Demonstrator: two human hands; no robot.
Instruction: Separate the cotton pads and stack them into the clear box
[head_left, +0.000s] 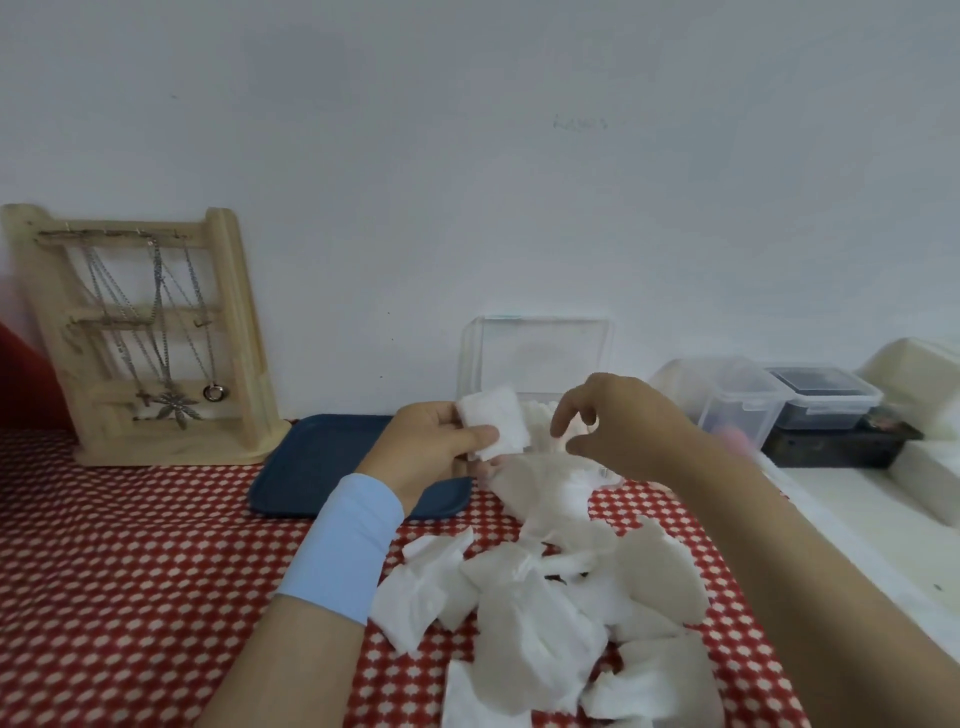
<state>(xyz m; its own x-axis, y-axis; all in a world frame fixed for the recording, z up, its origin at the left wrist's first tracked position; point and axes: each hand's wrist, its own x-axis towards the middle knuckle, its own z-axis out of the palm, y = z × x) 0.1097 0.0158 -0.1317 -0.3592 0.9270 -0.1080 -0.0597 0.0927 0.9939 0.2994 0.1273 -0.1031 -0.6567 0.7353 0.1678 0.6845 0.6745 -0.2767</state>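
My left hand (434, 447) pinches a white cotton pad (496, 426) between thumb and fingers, held up just in front of the clear box (540, 358). The box stands against the wall with its lid raised, and some white pads show inside its lower part. My right hand (618, 426) hovers to the right of the held pad with fingers curled and apart, holding nothing. A loose pile of cotton pads (550, 603) lies on the red patterned cloth below both hands.
A blue tray (311, 467) lies left of my hands. A wooden jewellery stand (145, 338) with hanging necklaces stands at far left. Lidded plastic containers (779, 400) and white foam pieces (914, 384) sit at right on a white surface.
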